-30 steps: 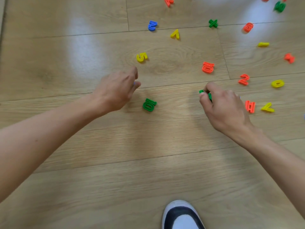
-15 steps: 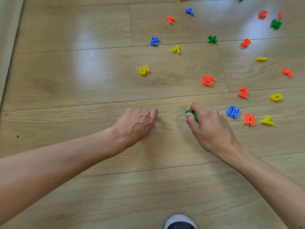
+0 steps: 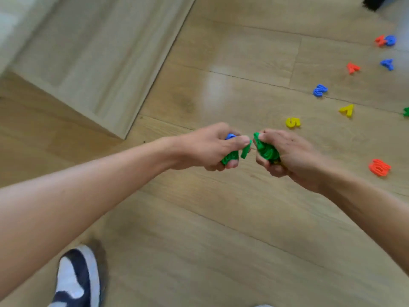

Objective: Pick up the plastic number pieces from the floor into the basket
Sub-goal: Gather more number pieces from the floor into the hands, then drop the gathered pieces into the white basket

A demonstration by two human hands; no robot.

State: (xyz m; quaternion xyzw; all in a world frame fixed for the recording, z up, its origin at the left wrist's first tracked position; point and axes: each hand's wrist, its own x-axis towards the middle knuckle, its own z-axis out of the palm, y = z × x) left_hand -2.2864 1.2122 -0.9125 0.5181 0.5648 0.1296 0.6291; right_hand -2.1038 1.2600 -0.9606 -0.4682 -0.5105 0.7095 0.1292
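Observation:
My left hand [image 3: 208,147] grips plastic number pieces above the floor: a green piece [image 3: 230,157] pokes out below its fingers and a blue piece [image 3: 230,136] shows at the top. My right hand [image 3: 285,156] holds a bunch of green pieces [image 3: 266,150]. The two hands are nearly touching in mid-frame. On the floor to the right lie a yellow 5 [image 3: 292,122], a yellow 7 [image 3: 347,110], a blue 2 [image 3: 319,90], an orange 10 [image 3: 379,167] and several more pieces farther back. No basket is in view.
A pale wooden cabinet or baseboard [image 3: 88,63] fills the upper left. My shoe [image 3: 76,278] stands on the wood floor at the bottom left. A dark object [image 3: 374,2] sits at the top right corner.
Both hands have risen from the floor and come together, each holding pieces. The green 10 is gone from the floor. The view has swung left, so the scattered pieces now lie at the right.

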